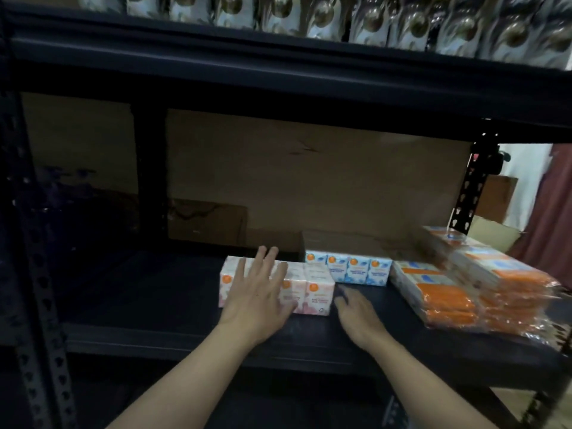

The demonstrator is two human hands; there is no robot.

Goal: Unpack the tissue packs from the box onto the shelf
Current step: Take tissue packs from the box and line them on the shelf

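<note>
A pink-and-white tissue bundle (315, 292) is seen near the middle of the dark shelf board (139, 289), close to its near edge. It is a rectangular block of small packs wrapped in glossy film, with an orange round mark and a pale floral print on each pack face. The left hand (258, 292) is laid flat over the top and near face of this bundle, its fingers straight and spread, nothing being clasped. The right hand (359, 317) is held low over the board just beside the bundle's right near corner, its fingers relaxed and loosely extended; whether the bundle is touched by it cannot be told.

Just behind and to the right, a blue-and-white tissue bundle (359, 269) of the same boxy shape is set upright, four pack faces being shown in a row. Further right, flat orange-and-white packs (483, 289) in crinkled clear film are piled in overlapping stacks.

The far side of the bay is closed by creased brown cardboard (309, 181). The frame is formed of black perforated metal uprights (473, 187). On the level above, a row of shiny white and gold pouches (371, 23) is lined up.
</note>
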